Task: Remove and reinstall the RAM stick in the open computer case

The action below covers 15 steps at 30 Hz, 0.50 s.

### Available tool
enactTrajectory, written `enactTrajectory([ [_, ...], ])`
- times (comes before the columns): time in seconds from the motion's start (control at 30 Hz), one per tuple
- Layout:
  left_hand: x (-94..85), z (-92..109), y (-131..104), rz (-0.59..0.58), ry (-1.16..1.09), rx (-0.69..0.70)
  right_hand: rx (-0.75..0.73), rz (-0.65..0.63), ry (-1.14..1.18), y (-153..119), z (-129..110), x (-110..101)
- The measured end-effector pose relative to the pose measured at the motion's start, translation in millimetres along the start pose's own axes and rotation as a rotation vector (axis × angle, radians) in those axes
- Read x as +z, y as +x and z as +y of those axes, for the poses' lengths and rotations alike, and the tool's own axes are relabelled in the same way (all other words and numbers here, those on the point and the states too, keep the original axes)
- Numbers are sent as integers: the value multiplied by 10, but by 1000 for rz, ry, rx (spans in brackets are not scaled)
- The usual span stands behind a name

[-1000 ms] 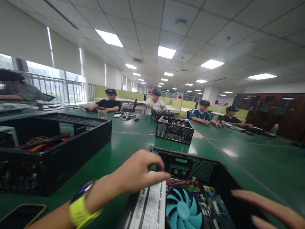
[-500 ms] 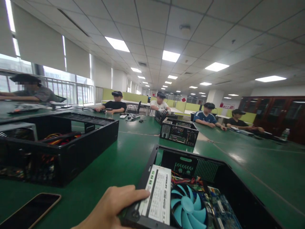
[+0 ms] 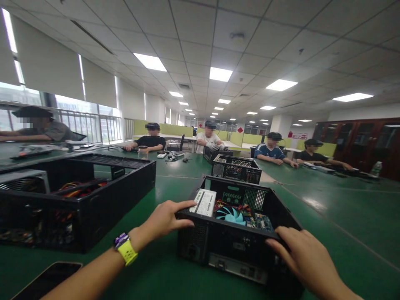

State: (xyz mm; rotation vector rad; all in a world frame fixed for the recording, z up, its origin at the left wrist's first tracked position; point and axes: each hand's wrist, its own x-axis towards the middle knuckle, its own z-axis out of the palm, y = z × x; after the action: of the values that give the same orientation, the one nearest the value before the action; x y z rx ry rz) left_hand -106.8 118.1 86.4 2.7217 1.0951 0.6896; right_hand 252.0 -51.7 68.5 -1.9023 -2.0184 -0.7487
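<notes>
Clasping the open computer case (image 3: 228,237), lower centre, are left grip (image 3: 167,217) and right grip (image 3: 308,252); mid-left stands a second case (image 3: 120,204); lower left, a phone (image 3: 46,278); beyond, a third case (image 3: 239,170).

Left of the left hand's fingers (image 3: 187,204), a large open black computer case (image 3: 120,200) on the green tabletop (image 3: 170,179) shows a silver power supply unit (image 3: 23,183) and red and yellow cables (image 3: 75,185). Nearer than those fingers, and farther left, lies a smartphone (image 3: 46,280), partly cut off. Well beyond both hands' fingers stands a smaller black case (image 3: 237,171), with another (image 3: 215,153) behind it under the white-gloved hands (image 3: 215,146) of a co-worker. Beyond the right hand's fingers (image 3: 278,247), farther right, are a co-worker in a blue T-shirt (image 3: 268,153), a clear plastic bottle (image 3: 376,169) and dark-red cabinets (image 3: 353,143).
</notes>
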Motion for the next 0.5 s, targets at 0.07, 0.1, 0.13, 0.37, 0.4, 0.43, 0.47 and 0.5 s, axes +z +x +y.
enactTrajectory([
  [0.07,-16,-82,109,-10,51,-21,70,-131,52,166,-18,8],
  [0.1,-41,-111,158,-16,84,-26,110,-200,99,247,-16,-11],
  [0.13,-81,-129,207,-23,116,-22,153,-270,160,329,-5,-45],
  [0.37,-487,172,921,23,240,89,1,-725,635,1202,183,-226],
  [0.4,-479,276,1090,10,323,99,-41,-750,572,1379,187,-172],
  [0.43,-440,389,1266,-21,408,115,-61,-766,479,1556,181,-90],
  [0.47,-370,506,1443,-75,484,138,-61,-783,376,1721,165,15],
  [0.5,-275,623,1615,-130,529,161,-44,-802,282,1867,142,139],
])
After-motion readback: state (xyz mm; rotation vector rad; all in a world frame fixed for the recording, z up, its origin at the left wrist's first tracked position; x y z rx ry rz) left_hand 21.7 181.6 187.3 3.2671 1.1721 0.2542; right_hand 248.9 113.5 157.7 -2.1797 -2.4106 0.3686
